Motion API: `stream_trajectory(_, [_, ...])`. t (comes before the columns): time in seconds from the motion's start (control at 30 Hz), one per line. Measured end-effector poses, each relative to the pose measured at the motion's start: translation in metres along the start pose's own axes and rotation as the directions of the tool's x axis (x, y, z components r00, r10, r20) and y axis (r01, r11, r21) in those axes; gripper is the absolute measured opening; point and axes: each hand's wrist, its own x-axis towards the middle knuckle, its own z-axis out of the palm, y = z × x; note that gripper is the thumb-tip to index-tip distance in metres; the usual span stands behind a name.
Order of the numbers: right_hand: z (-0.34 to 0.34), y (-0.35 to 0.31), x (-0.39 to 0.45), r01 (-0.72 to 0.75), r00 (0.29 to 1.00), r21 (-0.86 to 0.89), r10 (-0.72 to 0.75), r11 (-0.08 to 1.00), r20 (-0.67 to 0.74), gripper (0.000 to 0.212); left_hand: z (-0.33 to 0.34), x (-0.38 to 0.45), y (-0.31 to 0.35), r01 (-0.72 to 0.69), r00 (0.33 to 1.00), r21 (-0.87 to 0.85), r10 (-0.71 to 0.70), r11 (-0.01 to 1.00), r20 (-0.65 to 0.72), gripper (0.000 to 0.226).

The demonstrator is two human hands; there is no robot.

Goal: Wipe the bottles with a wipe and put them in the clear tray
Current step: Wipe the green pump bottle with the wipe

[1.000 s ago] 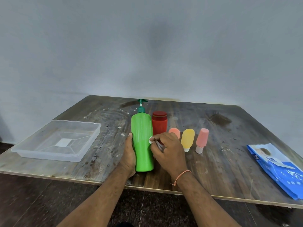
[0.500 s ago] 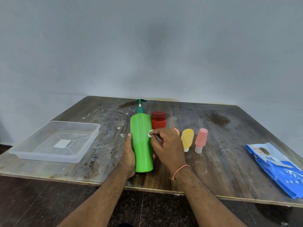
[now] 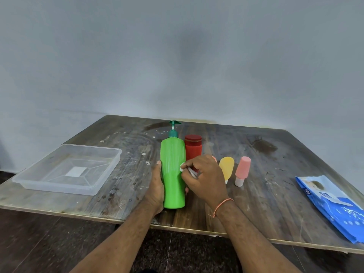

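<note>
Your left hand (image 3: 156,191) still grips the green pump bottle (image 3: 173,174) upright on the worktop (image 3: 266,203); right hand (image 3: 204,178) pinches the wipe (image 3: 182,166), now slightly higher vs. 1 s ago, so wiping continues; clear tray (image 3: 110,174) empty

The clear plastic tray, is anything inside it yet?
Empty. The clear plastic tray shows only its bare bottom; no bottles lie in it.

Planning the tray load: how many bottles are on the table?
5: green pump bottle held, red behind it, orange mostly hidden by right hand, yellow, pink.
</note>
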Motion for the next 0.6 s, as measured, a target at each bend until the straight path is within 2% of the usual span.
stream_trajectory(0.1, [0.0007, 0.0013, 0.0031, -0.043, 0.999, -0.022, 0.043, 0.999, -0.032, 0.010, -0.0003, -0.0009, 0.0018, 0.010, 1.000, -0.001, -0.010, 1.000, 0.020, 0.080])
stream_trajectory(0.33, [-0.0012, 0.0002, 0.0009, 0.006, 1.000, -0.009, -0.006, 1.000, 0.021, 0.009, -0.0006, -0.0003, 0.0000, -0.003, 1.000, 0.004, 0.003, 1.000, 0.021, 0.082])
stream_trajectory(0.47, [0.0020, -0.0012, 0.0068, -0.048, 0.998, -0.020, 0.048, 0.999, -0.037, 0.012, -0.0048, 0.0003, -0.0007, 0.012, 0.999, -0.001, -0.012, 1.000, 0.046, 0.082])
stream_trajectory(0.6, [0.0019, -0.0034, 0.0076, 0.020, 1.000, 0.034, -0.020, 0.999, 0.002, 0.011, -0.0057, 0.0030, -0.0037, 0.003, 0.999, -0.020, -0.002, 1.000, 0.046, 0.083])
